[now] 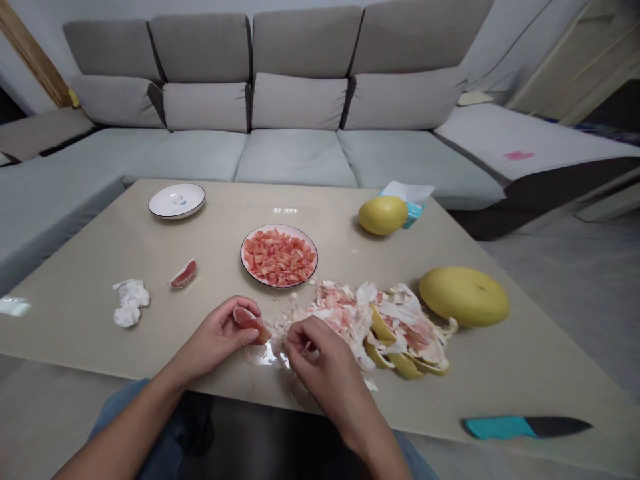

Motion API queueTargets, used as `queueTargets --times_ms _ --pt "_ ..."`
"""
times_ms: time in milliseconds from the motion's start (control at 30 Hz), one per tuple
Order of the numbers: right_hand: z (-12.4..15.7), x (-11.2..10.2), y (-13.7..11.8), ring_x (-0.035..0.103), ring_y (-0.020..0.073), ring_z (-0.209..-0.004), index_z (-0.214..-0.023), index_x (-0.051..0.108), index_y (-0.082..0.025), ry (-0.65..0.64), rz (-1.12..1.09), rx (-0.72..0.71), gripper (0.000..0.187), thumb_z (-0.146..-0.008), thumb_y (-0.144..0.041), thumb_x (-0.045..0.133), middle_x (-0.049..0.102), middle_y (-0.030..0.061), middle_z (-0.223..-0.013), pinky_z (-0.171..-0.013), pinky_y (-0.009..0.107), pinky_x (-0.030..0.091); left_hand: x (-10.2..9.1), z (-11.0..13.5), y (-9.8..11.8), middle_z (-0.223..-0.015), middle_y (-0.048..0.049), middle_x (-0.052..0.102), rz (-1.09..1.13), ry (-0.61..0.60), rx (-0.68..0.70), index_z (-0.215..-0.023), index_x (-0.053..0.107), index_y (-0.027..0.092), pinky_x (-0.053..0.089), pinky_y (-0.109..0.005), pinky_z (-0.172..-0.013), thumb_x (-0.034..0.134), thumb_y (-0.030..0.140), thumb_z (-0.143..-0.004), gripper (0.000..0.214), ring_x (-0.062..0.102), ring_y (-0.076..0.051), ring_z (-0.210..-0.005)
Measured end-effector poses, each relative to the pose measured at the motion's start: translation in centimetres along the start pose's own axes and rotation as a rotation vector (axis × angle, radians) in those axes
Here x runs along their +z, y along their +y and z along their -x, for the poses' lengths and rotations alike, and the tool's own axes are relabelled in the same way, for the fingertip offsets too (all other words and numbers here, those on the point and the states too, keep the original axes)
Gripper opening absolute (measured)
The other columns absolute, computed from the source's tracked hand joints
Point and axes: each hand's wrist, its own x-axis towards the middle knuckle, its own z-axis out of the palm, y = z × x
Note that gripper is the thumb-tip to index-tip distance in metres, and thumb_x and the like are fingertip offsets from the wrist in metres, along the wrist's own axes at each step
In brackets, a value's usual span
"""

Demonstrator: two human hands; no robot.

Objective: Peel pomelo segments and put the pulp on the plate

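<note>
Pomelo segment (250, 321), red-fleshed, is on the near side of the pulp plate (300, 235), clamped between thumb and fingers of the left hand (220, 333), which seems to steady it so that the other hand can get at the flesh. The right hand (325, 363), nearer than the pulp plate and a little to its right, has thumb and fingertips curled close together; I cannot tell whether they pinch anything. The plate's central spot, just beyond both hands, probably keeps the broken pomelo pulp (279, 257) within a short reach. Right of the pulp plate and nearer lie membrane scraps (345, 313) and yellow rind (407, 365), perhaps heaped there to keep waste off the fruit. A second segment (184, 275) rests to the plate's left, likely set apart from those peelings, with crumpled tissue (131, 303) farther left. Well to the plate's right sits a whole pomelo (465, 297). The teal-handled knife (527, 427) lies to the near right of the pulp plate, blade pointing away from it, presumably so that its edge stays clear of the fingers
</note>
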Motion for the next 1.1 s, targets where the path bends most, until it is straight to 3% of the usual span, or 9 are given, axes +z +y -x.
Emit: queueTargets --times_ms 67,167,233,300,367,500,633,767,1100 --pt "0.1 0.3 0.7 0.063 0.0193 -0.077 -0.103 0.064 -0.017 -0.024 0.126 0.033 0.028 -0.079 -0.009 0.053 0.069 0.007 -0.09 -0.068 0.028 0.045 -0.1 0.0 -0.2 -0.083 -0.0029 0.067 0.029 0.02 0.01 -0.106 0.051 0.02 0.047 -0.032 -0.077 0.068 0.026 -0.084 0.028 0.064 -0.018 -0.081" --pt "0.1 0.5 1.1 0.062 0.0216 -0.067 -0.078 0.067 -0.018 -0.006 0.303 0.124 0.015 -0.085 -0.02 0.054 0.069 0.0064 -0.072 -0.062 0.03 0.042 -0.2 -0.1 -0.2 -0.084 -0.0029 0.067 0.051 0.033 0.0 -0.106 0.052 0.02 0.048 -0.032 -0.078 0.068 0.027 -0.084 0.029 0.065 -0.018 -0.082" --pt "0.1 0.4 1.0 0.061 0.0212 -0.063 -0.062 0.06 -0.02 0.026 0.35 0.128 0.026 -0.087 -0.024 0.054 0.066 0.0047 -0.063 -0.06 0.031 0.04 -0.1 -0.2 -0.2 -0.088 -0.003 0.066 0.06 0.043 -0.024 -0.106 0.052 0.02 0.048 -0.033 -0.08 0.068 0.028 -0.084 0.029 0.065 -0.018 -0.085" --pt "0.0 0.4 1.0 0.063 0.022 -0.07 -0.068 0.062 -0.019 0.046 0.351 0.09 0.015 -0.082 -0.019 0.057 0.069 0.0061 -0.073 -0.064 0.031 0.041 -0.1 -0.2 -0.2 -0.094 -0.0036 0.064 0.067 0.047 -0.054 -0.107 0.053 0.02 0.049 -0.033 -0.082 0.067 0.03 -0.085 0.028 0.065 -0.019 -0.088" --pt "-0.1 0.5 1.1 0.064 0.0232 -0.076 -0.078 0.065 -0.018 0.028 0.341 0.052 0.009 -0.078 -0.013 0.057 0.07 0.0081 -0.083 -0.069 0.032 0.043 0.0 -0.2 -0.2 -0.097 -0.0046 0.064 0.066 0.042 -0.076 -0.106 0.054 0.019 0.049 -0.033 -0.083 0.066 0.032 -0.086 0.027 0.064 -0.019 -0.091" --pt "-0.1 0.8 1.3 0.061 0.0236 -0.076 -0.076 0.064 -0.018 0.06 0.278 0.01 0.013 -0.082 -0.015 0.053 0.067 0.0078 -0.078 -0.07 0.035 0.046 0.2 -0.2 -0.2 -0.092 -0.0045 0.066 0.021 0.052 -0.077 -0.103 0.054 0.019 0.048 -0.033 -0.082 0.069 0.031 -0.083 0.027 0.063 -0.02 -0.091" --pt "0.0 0.7 0.4 0.063 0.022 -0.093 -0.105 0.063 -0.019 0.11 0.037 -0.089 0.025 -0.085 -0.012 0.051 0.068 0.0092 -0.102 -0.082 0.035 0.049 0.3 -0.2 -0.2 -0.086 -0.0042 0.068 0.007 0.032 -0.096 -0.101 0.053 0.019 0.047 -0.032 -0.076 0.069 0.031 -0.082 0.027 0.064 -0.02 -0.086" --pt "0.1 0.7 -1.1 0.064 0.0205 -0.085 -0.089 0.065 -0.021 0.147 -0.107 -0.09 0.013 -0.09 -0.018 0.053 0.07 0.006 -0.088 -0.077 0.033 0.05 0.6 -0.2 -0.3 -0.082 -0.0012 0.065 -0.008 0.03 -0.097 -0.099 0.052 0.019 0.047 -0.029 -0.069 0.071 0.031 -0.08 0.029 0.061 -0.017 -0.076" --pt "0.2 1.4 -1.3 0.066 0.0202 -0.081 -0.088 0.07 -0.021 0.113 -0.125 -0.102 0.011 -0.085 -0.016 0.061 0.073 0.0047 -0.086 -0.075 0.033 0.05 1.1 -0.1 0.0 -0.08 0.0039 0.053 -0.067 0.065 -0.098 -0.098 0.052 0.019 0.042 -0.022 -0.065 0.07 0.022 -0.078 0.027 0.052 -0.011 -0.07"
